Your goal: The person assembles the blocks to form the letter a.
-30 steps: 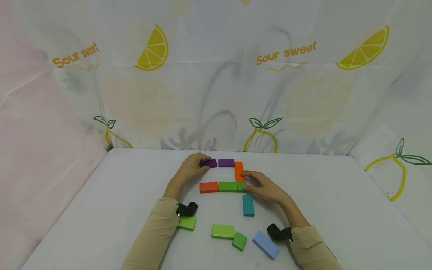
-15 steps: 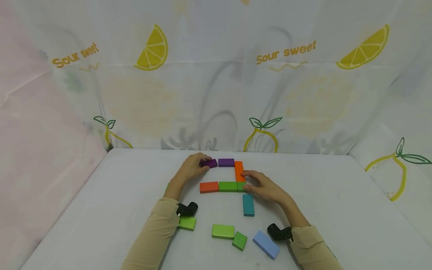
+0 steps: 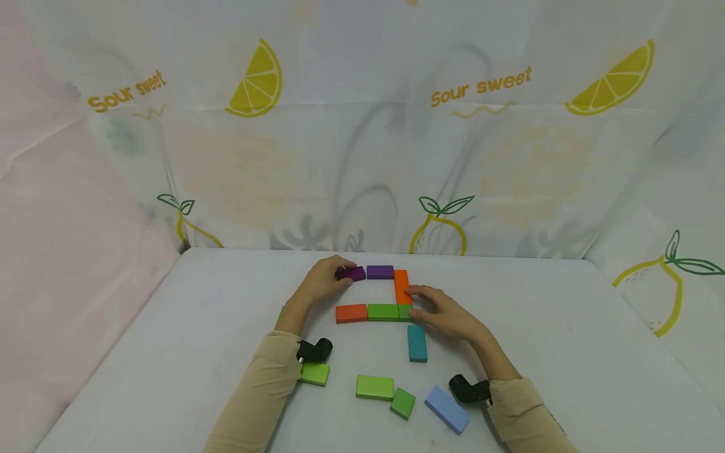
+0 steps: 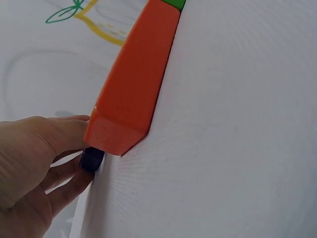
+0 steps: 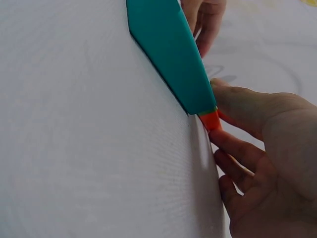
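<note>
At the back of the white table, my left hand (image 3: 321,281) pinches a dark purple wooden block (image 3: 356,274) between thumb and fingers. A lighter purple block (image 3: 380,272) lies just right of it. My right hand (image 3: 447,314) rests with its index fingertip at the side of an upright-running orange block (image 3: 401,287). Its thumb is at a small green block (image 3: 404,313) below. A longer green block (image 3: 382,313) and a red-orange block (image 3: 351,314) continue that row leftward. In the left wrist view, the red-orange block (image 4: 136,84) covers part of the left hand's fingertips.
A teal block (image 3: 417,343) lies below the right thumb. Nearer the front are two lime blocks, one (image 3: 374,387) in the middle and one (image 3: 316,374) beside the left sleeve, a green block (image 3: 403,403) and a light blue block (image 3: 447,409). Printed cloth stands behind the table.
</note>
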Demonstrator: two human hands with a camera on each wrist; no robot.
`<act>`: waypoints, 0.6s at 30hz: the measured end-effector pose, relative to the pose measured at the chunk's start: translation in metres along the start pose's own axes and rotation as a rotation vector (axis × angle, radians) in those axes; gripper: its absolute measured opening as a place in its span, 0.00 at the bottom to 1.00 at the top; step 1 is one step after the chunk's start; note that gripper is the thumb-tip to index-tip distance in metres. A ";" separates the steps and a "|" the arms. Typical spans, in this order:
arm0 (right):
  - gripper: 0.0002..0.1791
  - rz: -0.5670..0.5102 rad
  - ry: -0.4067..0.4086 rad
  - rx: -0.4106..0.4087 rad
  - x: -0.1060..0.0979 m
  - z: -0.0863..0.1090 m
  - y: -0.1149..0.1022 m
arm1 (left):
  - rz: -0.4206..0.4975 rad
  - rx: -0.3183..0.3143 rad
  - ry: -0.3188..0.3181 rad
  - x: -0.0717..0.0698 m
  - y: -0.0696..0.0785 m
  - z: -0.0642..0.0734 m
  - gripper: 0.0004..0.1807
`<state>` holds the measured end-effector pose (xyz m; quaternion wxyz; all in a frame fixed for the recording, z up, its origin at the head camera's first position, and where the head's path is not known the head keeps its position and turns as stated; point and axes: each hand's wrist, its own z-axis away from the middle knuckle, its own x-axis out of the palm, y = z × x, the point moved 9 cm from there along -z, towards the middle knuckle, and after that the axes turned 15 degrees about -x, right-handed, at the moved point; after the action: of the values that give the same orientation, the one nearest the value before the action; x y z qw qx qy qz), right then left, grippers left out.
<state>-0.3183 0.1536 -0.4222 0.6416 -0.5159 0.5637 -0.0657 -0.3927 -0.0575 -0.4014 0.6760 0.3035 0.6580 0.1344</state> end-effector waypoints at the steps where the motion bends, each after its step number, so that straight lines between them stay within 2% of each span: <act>1: 0.28 0.001 0.001 -0.001 0.000 0.000 0.000 | 0.000 0.000 0.000 0.000 0.000 0.000 0.19; 18: 0.28 -0.009 -0.001 0.008 0.000 0.000 0.001 | -0.008 -0.003 -0.005 0.000 0.002 0.001 0.19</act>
<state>-0.3189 0.1537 -0.4226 0.6438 -0.5159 0.5607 -0.0707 -0.3912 -0.0566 -0.4004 0.6784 0.3002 0.6575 0.1318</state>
